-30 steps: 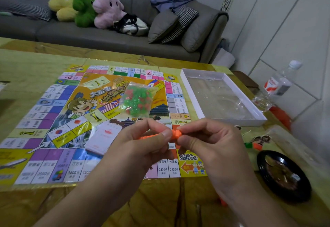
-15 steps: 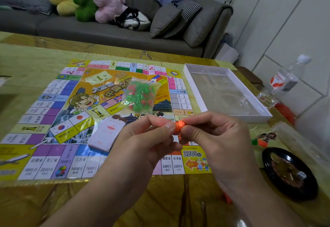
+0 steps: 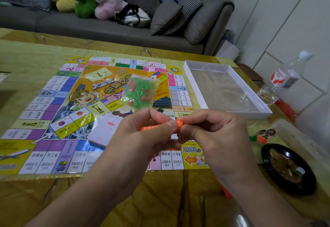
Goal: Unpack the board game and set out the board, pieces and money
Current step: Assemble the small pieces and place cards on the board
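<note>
Both hands meet above the near edge of the game board [image 3: 53, 105], fingers curled in a pinch. The left hand [image 3: 142, 137] and the right hand [image 3: 212, 133] each grip an end of a small orange piece [image 3: 179, 124] between thumb and forefinger. Farther off, a bag of green and red pieces [image 3: 140, 91] and a card stack [image 3: 107, 128] lie on the board; the open white box [image 3: 194, 87] sits right.

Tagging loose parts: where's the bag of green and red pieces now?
Head view: bag of pieces lies on the board centre, left of the white box tray.
</note>
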`<move>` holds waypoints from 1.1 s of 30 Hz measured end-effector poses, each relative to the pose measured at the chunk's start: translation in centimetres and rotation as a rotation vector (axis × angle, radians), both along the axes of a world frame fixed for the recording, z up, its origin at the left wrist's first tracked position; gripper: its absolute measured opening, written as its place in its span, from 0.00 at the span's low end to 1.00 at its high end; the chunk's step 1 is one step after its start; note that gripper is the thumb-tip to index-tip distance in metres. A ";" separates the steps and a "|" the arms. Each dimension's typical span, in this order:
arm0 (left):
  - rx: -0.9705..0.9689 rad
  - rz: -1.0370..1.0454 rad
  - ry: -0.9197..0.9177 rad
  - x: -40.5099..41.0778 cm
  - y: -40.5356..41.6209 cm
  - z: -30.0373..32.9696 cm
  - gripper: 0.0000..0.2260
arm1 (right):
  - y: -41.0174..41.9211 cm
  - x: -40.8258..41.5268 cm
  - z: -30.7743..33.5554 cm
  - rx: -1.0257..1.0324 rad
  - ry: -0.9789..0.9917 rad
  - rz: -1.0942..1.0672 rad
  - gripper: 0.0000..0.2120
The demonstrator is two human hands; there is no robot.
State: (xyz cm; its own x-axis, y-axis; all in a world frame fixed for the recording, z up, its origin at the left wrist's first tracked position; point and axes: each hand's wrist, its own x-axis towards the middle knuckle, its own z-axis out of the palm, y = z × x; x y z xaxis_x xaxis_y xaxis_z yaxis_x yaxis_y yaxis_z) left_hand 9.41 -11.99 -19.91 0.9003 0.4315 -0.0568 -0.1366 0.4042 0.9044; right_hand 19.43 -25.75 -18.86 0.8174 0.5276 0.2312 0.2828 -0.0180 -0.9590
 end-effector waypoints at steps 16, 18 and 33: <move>-0.373 0.021 0.236 1.1 -2.6 -0.5 0.17 | -1.0 -1.3 -1.5 -0.429 -0.392 0.059 0.39; -0.325 -0.030 0.262 1.1 -3.0 -0.4 0.17 | -1.2 -1.1 -1.4 -0.414 -0.400 0.046 0.37; 0.169 -0.282 0.440 1.0 -5.7 -0.2 0.08 | -14.5 4.4 1.0 -0.886 -0.469 0.028 0.32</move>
State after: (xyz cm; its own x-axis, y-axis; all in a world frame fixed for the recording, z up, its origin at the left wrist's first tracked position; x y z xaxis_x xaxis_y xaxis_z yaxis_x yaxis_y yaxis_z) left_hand 10.43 -17.71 -20.11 0.8891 0.2125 -0.4054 0.3622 0.2149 0.9070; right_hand 23.80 -40.21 -17.82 0.7291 0.6831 0.0419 0.6402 -0.6591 -0.3945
